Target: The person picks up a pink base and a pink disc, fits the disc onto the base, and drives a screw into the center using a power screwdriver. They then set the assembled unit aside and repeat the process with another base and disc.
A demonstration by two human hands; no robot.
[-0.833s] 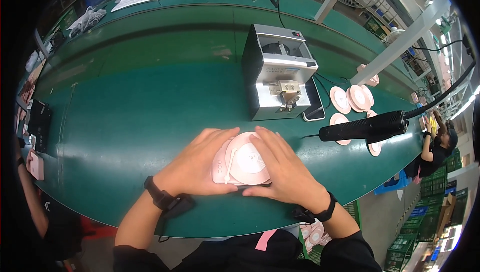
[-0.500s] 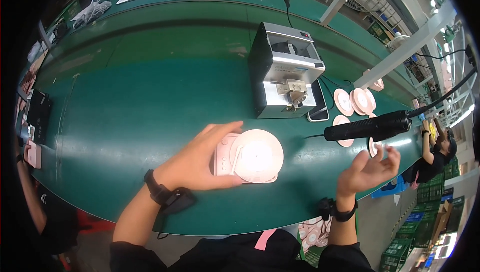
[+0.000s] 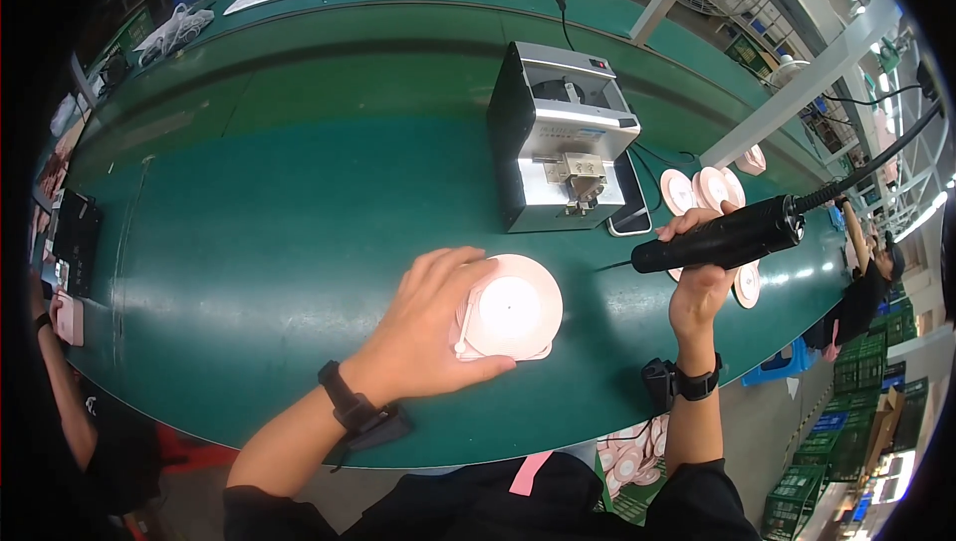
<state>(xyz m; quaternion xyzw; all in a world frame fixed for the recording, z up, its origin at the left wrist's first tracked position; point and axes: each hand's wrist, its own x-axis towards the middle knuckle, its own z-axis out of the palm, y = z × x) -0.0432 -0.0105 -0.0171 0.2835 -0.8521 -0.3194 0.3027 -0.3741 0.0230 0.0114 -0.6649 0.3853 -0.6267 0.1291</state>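
Note:
A pale pink device shaped like a small record player [image 3: 528, 327], with a round disc on top and a thin tone arm, lies flat on the green table. My left hand [image 3: 423, 327] is closed around its left side, fingers at the far edge and thumb along the near edge, covering the row of buttons. To the right, my right hand [image 3: 700, 287] grips a black electric screwdriver [image 3: 722, 240] hanging on a cable. Its fingers are partly hidden behind the tool. The screwdriver's thin bit points left, toward the pink device and apart from it.
A silver and black screw feeder [image 3: 568, 142] stands beyond the device. Several pink discs [image 3: 712, 187] lie right of it, partly behind the screwdriver. A bin of pink discs [image 3: 632, 461] sits below the table's front edge. Co-workers are at both sides; one is by a metal post [image 3: 797, 83].
My right hand has risen from beside the screwdriver and closed on it; the tool has shifted slightly left. My left hand has slid further over the pink device.

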